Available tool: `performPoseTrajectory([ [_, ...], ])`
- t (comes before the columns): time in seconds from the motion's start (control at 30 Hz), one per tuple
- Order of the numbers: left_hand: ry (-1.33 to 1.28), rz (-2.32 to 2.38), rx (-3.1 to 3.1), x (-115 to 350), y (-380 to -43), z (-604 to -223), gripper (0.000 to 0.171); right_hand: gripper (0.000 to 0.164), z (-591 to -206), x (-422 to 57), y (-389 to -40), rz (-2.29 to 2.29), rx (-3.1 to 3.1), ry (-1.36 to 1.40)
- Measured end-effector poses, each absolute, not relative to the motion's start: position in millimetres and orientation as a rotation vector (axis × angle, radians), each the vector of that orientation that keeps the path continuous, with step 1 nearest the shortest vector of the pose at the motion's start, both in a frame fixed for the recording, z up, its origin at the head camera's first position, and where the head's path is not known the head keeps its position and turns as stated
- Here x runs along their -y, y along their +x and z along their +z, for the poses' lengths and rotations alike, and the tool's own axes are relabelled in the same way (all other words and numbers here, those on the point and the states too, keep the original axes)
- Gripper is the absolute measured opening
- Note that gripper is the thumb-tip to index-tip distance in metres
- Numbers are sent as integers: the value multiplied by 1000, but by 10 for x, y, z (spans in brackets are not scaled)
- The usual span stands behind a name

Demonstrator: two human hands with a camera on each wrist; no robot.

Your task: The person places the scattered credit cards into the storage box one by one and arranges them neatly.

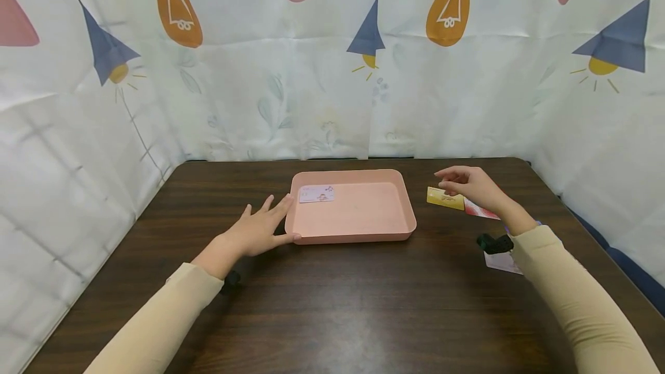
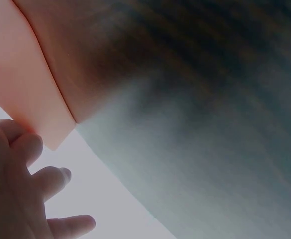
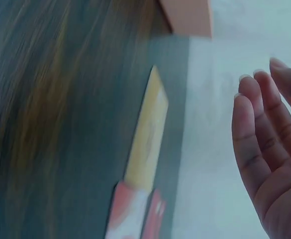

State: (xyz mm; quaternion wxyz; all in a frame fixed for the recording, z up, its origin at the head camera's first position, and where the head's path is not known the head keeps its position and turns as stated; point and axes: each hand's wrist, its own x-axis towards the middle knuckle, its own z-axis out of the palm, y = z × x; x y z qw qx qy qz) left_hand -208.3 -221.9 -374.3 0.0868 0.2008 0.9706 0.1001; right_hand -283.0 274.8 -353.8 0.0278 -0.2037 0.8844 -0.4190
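A shallow pink tray (image 1: pixel 358 238) stands on the table, with a white printed card (image 1: pixel 317 193) lying inside near its left wall. My left hand (image 1: pixel 260 229) is at the tray's left side, fingers spread and fairly straight, with fingertips touching or very near the rim. Over a yellow card (image 1: pixel 439 197) to the right of the tray hovers my right hand (image 1: pixel 470 183), its fingers loosely bent. Nothing shows between those fingers in the right wrist view. A red and white card (image 1: pixel 480 210) lies beside the yellow one, partly hidden by the right forearm.
Nearer the front right, a pale card (image 1: pixel 501 262) lies partly under the right sleeve. A dark strapped device (image 1: pixel 493 243) sits at the right wrist. Patterned white curtains (image 1: pixel 322 103) surround the dark wooden table (image 1: pixel 332 305).
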Motion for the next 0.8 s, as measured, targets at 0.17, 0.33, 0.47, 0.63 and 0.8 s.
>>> performPoseTrajectory([
  [0.17,591,309,-2879,2226,-2082,-3736,96,39,-3624,-2942,-2880,-1241,-2726,-553],
  [0.33,588,311,-2875,2216,-2083,-3733,97,45,-3686,-3091,-2932,-1146,-2717,-483],
  [0.47,583,314,-2872,2214,-2083,-3725,96,49,-3712,-3183,-2953,-1033,-2723,-418],
  [0.63,579,318,-2873,2219,-2075,-3722,95,52,-3759,-3265,-2991,-931,-2696,-382],
  [0.8,582,323,-2874,2216,-2068,-3723,96,57,-3774,-3288,-3008,-931,-2626,-323],
])
